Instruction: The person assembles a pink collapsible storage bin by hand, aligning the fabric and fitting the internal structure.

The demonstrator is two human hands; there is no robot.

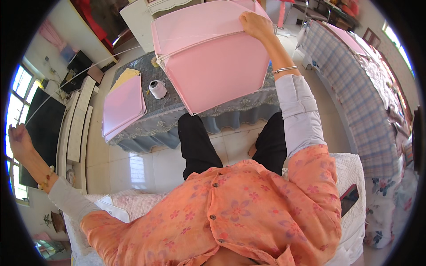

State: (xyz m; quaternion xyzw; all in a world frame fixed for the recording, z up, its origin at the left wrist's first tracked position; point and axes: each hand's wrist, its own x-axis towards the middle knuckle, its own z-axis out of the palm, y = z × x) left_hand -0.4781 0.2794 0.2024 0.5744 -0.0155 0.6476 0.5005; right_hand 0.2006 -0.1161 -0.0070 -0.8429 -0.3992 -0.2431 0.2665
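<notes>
My left hand (21,141) is stretched far out to the left, fingers pinched on a white cord (66,81). The cord arcs up and right to a pink box-like piece (217,73) made of stiff flat panels with pale edging. My right hand (257,25) is closed over the top edge of this piece at its right side, holding it tilted above the low table. Whether my right fingers also pinch a needle or thread is too small to tell. A white spool of thread (157,89) stands on the table left of the piece.
Flat pink panels (124,106) lie stacked on the table's left end, a yellow sheet (125,78) behind them. The low table has a grey-blue skirted cloth (173,117). A plaid-covered bed (350,75) is at right. A phone (349,199) lies on the white seat cover beside me.
</notes>
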